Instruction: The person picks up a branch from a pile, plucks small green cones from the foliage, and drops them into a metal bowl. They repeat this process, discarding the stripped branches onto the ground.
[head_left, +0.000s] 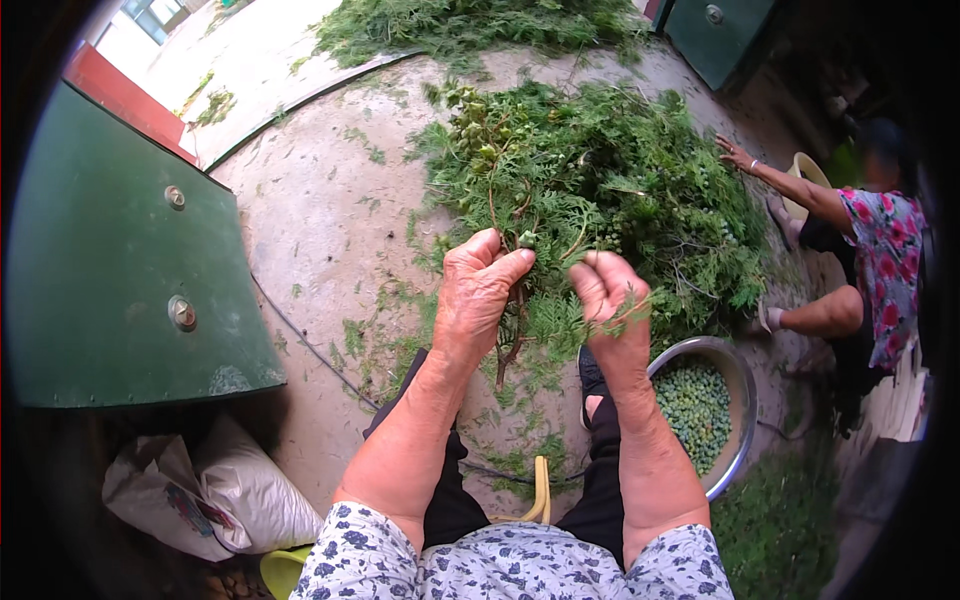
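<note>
My left hand (472,290) is closed round the woody stem of an evergreen branch (510,345), holding it upright over my lap. A small green cone (527,239) shows by the left thumb. To its right, my right hand (607,290) is closed, slightly blurred, and a thin leafy sprig (632,312) sticks out of its fingers. Just beyond both hands lies a large heap of cut evergreen branches (640,200). Below and right of my right hand stands a metal basin (742,400) with many small green cones (695,410) in it.
At right, a co-worker's hand (737,155) reaches to the heap. A pale bucket (808,170) stands by that person. Green metal doors (130,260) stand at left, with white sacks (250,490) below. A dark cable (315,350) crosses the floor. More branches (480,25) lie far ahead.
</note>
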